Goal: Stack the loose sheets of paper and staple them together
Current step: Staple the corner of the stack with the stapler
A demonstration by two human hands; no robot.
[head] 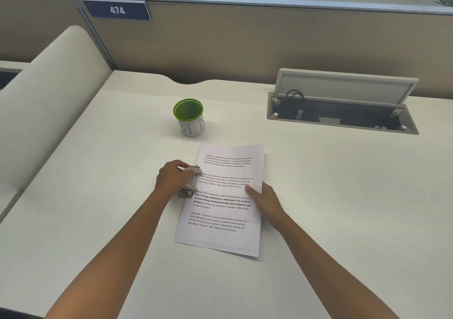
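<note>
A stack of white printed sheets [221, 233] lies on the white desk [343, 208], tilted slightly clockwise. At the stack's left edge sits a small metal and grey device with two posts [191, 182], straddling the paper's margin. My left hand [172, 179] is closed over that device from the left. My right hand [266, 201] rests flat on the right side of the sheets, thumb pressing on the printed text, holding the stack down.
A green-rimmed cup with blue lettering [189, 117] stands beyond the paper. An open cable hatch [343, 112] with its lid raised is at the back right. A beige partition [245, 41] runs along the back; a curved divider [49, 93] stands left.
</note>
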